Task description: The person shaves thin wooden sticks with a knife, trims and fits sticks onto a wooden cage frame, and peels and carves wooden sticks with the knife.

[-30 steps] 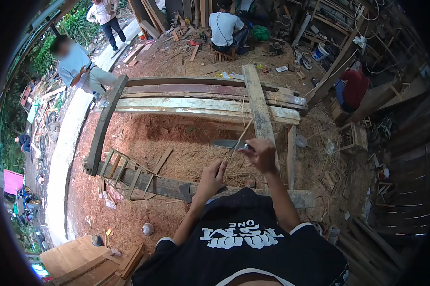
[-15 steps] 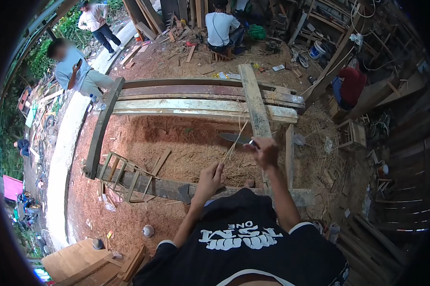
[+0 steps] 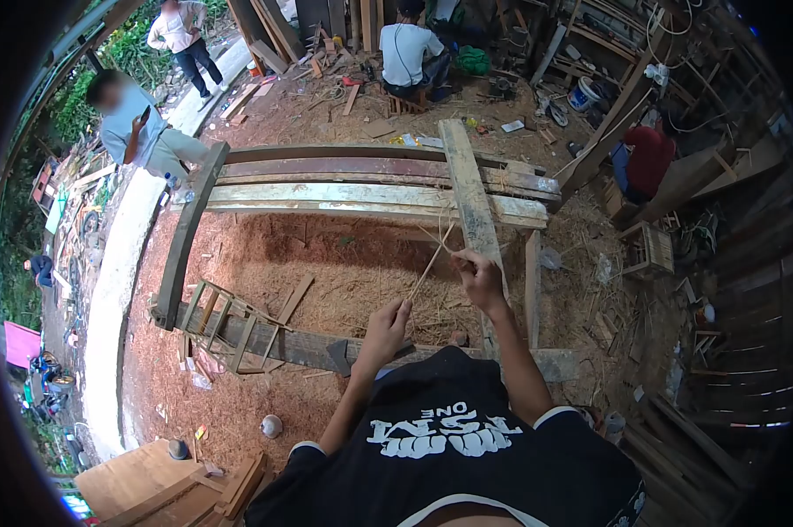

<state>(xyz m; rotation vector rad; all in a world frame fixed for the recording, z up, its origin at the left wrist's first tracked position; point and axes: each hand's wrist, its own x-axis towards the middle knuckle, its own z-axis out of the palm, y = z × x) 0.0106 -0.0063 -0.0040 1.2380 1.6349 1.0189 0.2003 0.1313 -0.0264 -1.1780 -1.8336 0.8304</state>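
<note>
My left hand [image 3: 386, 329] is closed around the lower end of a thin, pale wooden strip [image 3: 429, 268], whose far end splits into fine curling slivers. Just right of the strip, my right hand [image 3: 481, 281] is closed in a fist, near the slivers. The knife seen in that fist a moment earlier is hard to make out now, its blade not showing clearly. Beyond both hands a rough plank [image 3: 469, 189] lies across several long beams [image 3: 326, 193]. An axe-like dark metal head [image 3: 338, 357] rests on the low board by my left forearm.
A small slatted wooden frame [image 3: 230, 325] leans on the low board [image 3: 304, 347] at left. Shavings cover the ground. A person with a phone [image 3: 137, 123] stands at far left; a person in white [image 3: 407, 54] and one in red [image 3: 649, 158] sit farther back.
My right hand has shifted slightly left and turned, and the knife blade that pointed left across the strip no longer shows plainly. My left hand keeps its hold on the strip.
</note>
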